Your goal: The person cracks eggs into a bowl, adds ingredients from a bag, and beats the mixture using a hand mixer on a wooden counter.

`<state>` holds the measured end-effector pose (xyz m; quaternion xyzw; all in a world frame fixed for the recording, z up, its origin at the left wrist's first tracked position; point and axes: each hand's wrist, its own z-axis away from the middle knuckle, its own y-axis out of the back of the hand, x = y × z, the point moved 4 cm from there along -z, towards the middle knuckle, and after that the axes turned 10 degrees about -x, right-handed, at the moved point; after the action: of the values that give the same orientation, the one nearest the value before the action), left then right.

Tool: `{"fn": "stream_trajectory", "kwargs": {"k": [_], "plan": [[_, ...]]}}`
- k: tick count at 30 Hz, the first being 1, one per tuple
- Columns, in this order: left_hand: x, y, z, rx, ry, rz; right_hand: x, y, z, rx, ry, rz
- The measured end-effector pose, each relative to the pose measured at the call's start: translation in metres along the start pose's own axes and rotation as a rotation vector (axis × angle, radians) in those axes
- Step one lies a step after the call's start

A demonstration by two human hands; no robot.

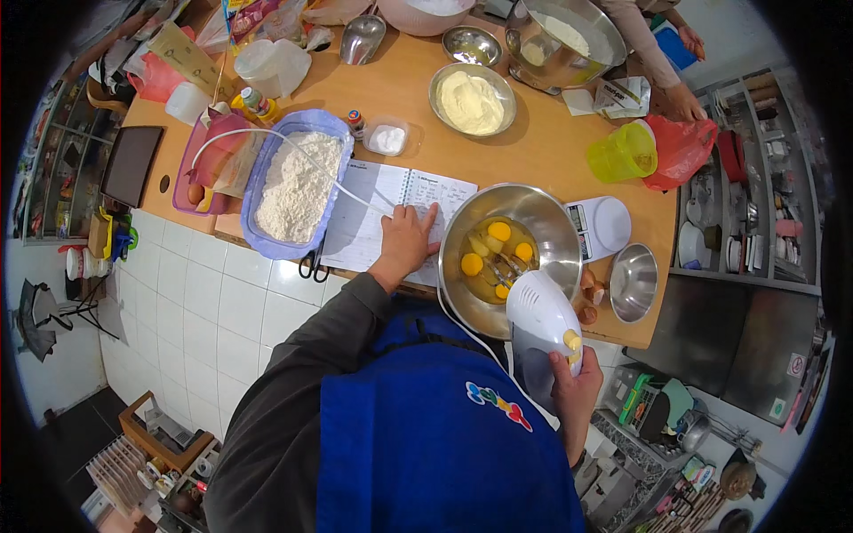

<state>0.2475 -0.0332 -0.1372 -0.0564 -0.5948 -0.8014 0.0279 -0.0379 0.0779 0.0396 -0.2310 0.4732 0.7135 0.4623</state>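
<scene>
My right hand grips a white hand mixer at the near right side of a large steel bowl. The mixer tilts down into the bowl, its beaters among several egg yolks and clear egg white. On an open spiral notebook with handwriting, my left hand lies with its fingers apart, the index finger stretched out over the page. The mixer's white cord loops across the notebook up to the left hand; whether the fingers touch it I cannot tell.
Left of the notebook stands a purple tub of flour, with scissors below. A kitchen scale, eggshells and a small steel bowl sit right. Behind are a bowl of yellow powder and another person's hand at a red bag.
</scene>
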Motion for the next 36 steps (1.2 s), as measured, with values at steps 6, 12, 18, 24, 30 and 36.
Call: {"fn": "stream_trajectory", "kwargs": {"k": [6,12,18,24,30,36], "plan": [[0.001,-0.003,-0.001,0.017,-0.004,0.0,0.002,-0.001,-0.001,0.018,0.078,0.007],[0.0,-0.002,-0.001,-0.013,0.026,0.019,0.002,-0.001,0.0,0.01,0.033,-0.009],[-0.005,-0.011,-0.004,0.03,0.03,0.068,0.003,-0.001,0.001,0.018,0.054,0.006],[-0.003,-0.001,0.002,0.021,-0.024,0.071,0.008,-0.002,0.0,0.029,0.105,-0.012],[-0.001,0.001,0.004,-0.032,-0.018,0.078,0.0,-0.003,0.004,0.014,-0.004,0.011],[-0.002,-0.001,0.005,-0.039,-0.026,0.073,0.001,-0.004,0.006,0.019,0.001,-0.02]]}}
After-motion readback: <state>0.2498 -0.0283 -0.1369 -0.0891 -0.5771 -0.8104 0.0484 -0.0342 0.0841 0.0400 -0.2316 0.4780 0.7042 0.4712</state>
